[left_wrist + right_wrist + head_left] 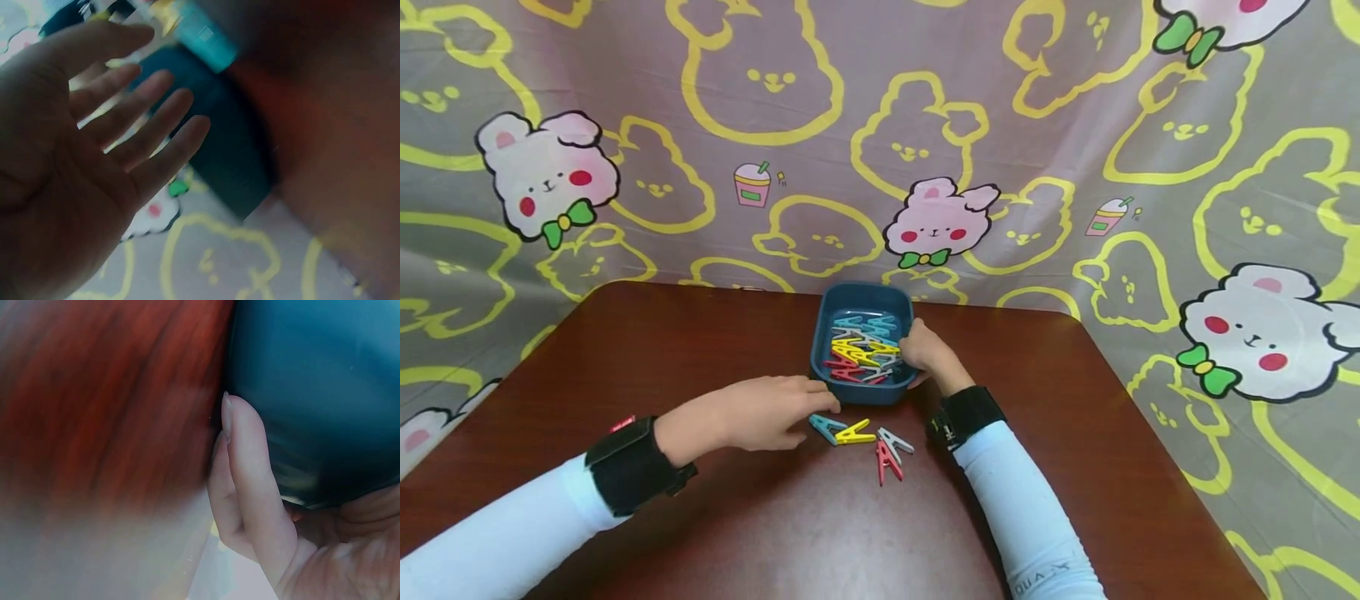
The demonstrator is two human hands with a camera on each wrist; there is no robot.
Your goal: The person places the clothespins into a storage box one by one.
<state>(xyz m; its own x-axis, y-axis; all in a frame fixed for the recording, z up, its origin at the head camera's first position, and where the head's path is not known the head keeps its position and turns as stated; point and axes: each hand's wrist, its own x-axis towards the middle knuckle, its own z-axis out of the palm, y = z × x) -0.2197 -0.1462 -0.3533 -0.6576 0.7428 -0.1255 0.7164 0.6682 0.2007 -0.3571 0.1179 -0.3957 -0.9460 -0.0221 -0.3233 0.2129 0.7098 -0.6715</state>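
Note:
A dark blue plastic bin (867, 395) stands on the table, holding a pile of blue, white, yellow and red clothespins (859, 350). My right hand (928, 354) grips the bin's right side; in the right wrist view its fingers (253, 469) lie against the outer wall. In front of the bin lie a blue clothespin (826, 428), a yellow clothespin (854, 433), a grey clothespin (897, 442) and a red clothespin (887, 464). Just left of the blue one hovers my left hand (763, 412), fingers extended and holding nothing, which the left wrist view shows blurred.
The brown wooden table (700, 517) extends around the bin on both sides. Behind it hangs a curtain (820, 167) printed with cartoon rabbits and yellow outlines, meeting the table's back edge close behind the bin.

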